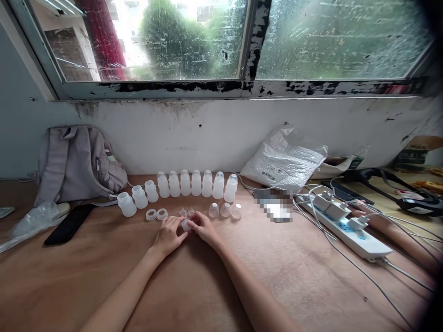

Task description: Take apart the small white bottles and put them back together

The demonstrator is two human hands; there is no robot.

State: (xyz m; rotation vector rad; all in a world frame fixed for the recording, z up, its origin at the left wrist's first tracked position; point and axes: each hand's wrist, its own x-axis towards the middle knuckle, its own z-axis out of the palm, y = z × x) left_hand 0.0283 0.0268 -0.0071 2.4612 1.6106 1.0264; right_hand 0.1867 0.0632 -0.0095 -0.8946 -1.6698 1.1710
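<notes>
My left hand (169,234) and my right hand (205,227) meet at the middle of the table, fingers closed around a ribbed white bottle collar ring (186,225). Just behind the fingers stand two clear bottle nipples (182,211), partly hidden. Two more white rings (162,213) lie flat to the left of them. On the right sit three clear dome caps (225,210). Three open frosted baby bottles (126,204) stand at the left end of a curved row. The rest of that row is several bottles topped with clear domes (196,183).
A grey backpack (78,161), a black phone (69,224) and a clear plastic bag (36,223) lie left. To the right are a silver mailer bag (285,159), a white power strip (360,240) with loose cables, and another person's arm (398,235).
</notes>
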